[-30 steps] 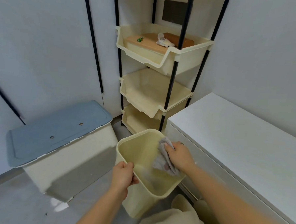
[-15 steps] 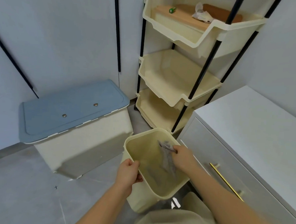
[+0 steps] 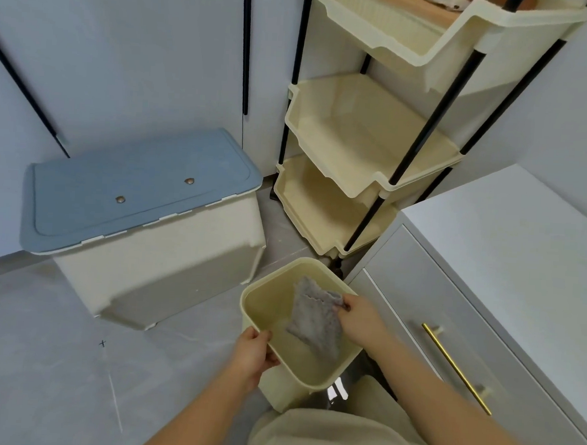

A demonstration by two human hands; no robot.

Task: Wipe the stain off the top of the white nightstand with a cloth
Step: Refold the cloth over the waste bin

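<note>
A grey cloth hangs spread inside a cream plastic bin, pinched at its upper right corner by my right hand. My left hand grips the bin's near left rim. The white nightstand stands to the right, its flat top bare in view; no stain shows on the visible part. A gold bar handle runs along its grey drawer front.
A cream storage box with a blue lid sits on the grey floor to the left. A cream three-tier rack on black poles stands behind the bin, against the white wall. My knee is at the bottom edge.
The view has tilted down and closer. The cloth, bunched in my right hand a second ago, now hangs open lower inside the bin. My left hand stays on the rim.
</note>
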